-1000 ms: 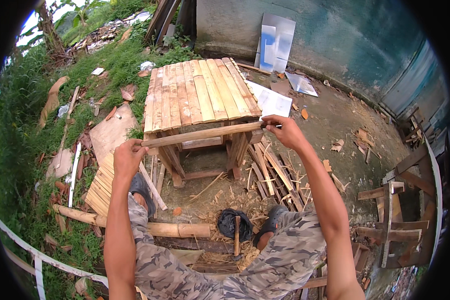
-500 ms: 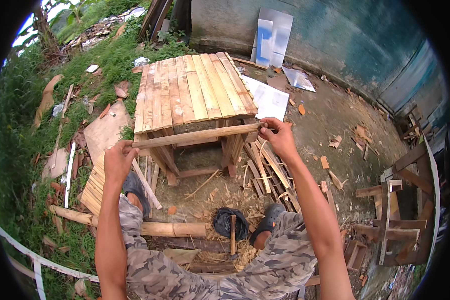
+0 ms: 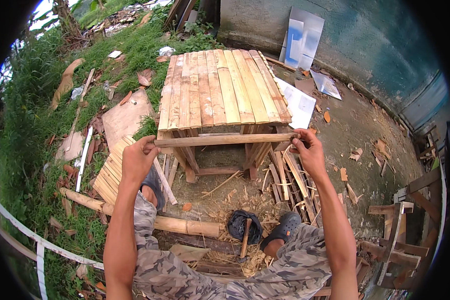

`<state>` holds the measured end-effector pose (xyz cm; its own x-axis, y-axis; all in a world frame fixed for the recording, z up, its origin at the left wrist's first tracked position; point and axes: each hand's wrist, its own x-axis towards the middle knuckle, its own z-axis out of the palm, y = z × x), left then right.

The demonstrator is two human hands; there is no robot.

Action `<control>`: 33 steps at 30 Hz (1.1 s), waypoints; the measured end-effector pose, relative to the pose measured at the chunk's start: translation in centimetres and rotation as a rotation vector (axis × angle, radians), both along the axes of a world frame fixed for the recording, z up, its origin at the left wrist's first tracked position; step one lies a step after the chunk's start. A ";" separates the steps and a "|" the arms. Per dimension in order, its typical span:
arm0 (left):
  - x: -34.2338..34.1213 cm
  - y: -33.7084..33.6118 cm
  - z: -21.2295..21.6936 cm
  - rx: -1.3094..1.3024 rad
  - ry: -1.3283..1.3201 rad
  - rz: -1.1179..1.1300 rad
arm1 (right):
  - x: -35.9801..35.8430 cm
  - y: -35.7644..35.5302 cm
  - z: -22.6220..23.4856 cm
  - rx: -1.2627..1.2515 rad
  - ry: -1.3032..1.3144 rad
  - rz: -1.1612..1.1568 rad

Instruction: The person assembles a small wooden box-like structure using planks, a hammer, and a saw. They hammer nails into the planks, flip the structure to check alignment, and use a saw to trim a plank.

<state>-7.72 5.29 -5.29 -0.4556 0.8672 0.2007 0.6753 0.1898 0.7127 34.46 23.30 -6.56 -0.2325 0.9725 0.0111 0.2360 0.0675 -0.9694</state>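
A bamboo slat is held level between my two hands, just below the near edge of a small table. My left hand pinches its left end between thumb and fingers. The right end is in the closed fingers of my right hand. The table has a top of bamboo strips laid side by side and stands on wooden legs. Whether the slat touches the table frame, I cannot tell. Between my feet, a hammer leans on a black plastic bag.
A thick bamboo pole lies across the ground before me. Split bamboo strips are piled right of the table. A bamboo-strip panel lies at left. Wooden frames stand at right. Painted boards lean on the wall.
The slat has come closer to level, its right end lowered relative to the table, with both hands still holding it. The whole view has shifted, so the table appears further right.
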 end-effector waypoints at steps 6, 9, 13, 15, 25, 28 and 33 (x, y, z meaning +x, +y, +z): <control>-0.5 0.1 0.6 -0.082 0.141 -0.048 | 0.3 0.1 0.4 -0.023 -0.030 0.019; -0.6 0.2 0.8 -0.055 0.130 -0.078 | 0.2 -0.1 0.3 0.012 -0.018 -0.001; -0.5 0.3 0.9 -0.058 0.146 -0.085 | -0.2 -0.5 0.1 -0.019 0.012 -0.081; -0.4 0.4 1.2 -0.079 0.155 -0.081 | -0.2 -0.6 0.1 -0.025 0.026 -0.086; -0.3 0.9 2.3 -0.137 0.235 -0.093 | -0.1 -0.9 0.3 -0.081 0.066 -0.098; -0.3 1.0 2.4 -0.163 0.234 -0.081 | -0.1 -1.1 0.3 -0.083 0.067 -0.114; -0.3 1.1 2.5 -0.213 0.224 -0.041 | -0.2 -1.4 0.7 -0.098 0.063 -0.136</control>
<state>-7.98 6.40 -2.83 -0.3844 0.9172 0.1043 0.8213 0.2882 0.4924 34.25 21.93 -5.84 -0.1002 0.9922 -0.0748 0.1750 -0.0564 -0.9829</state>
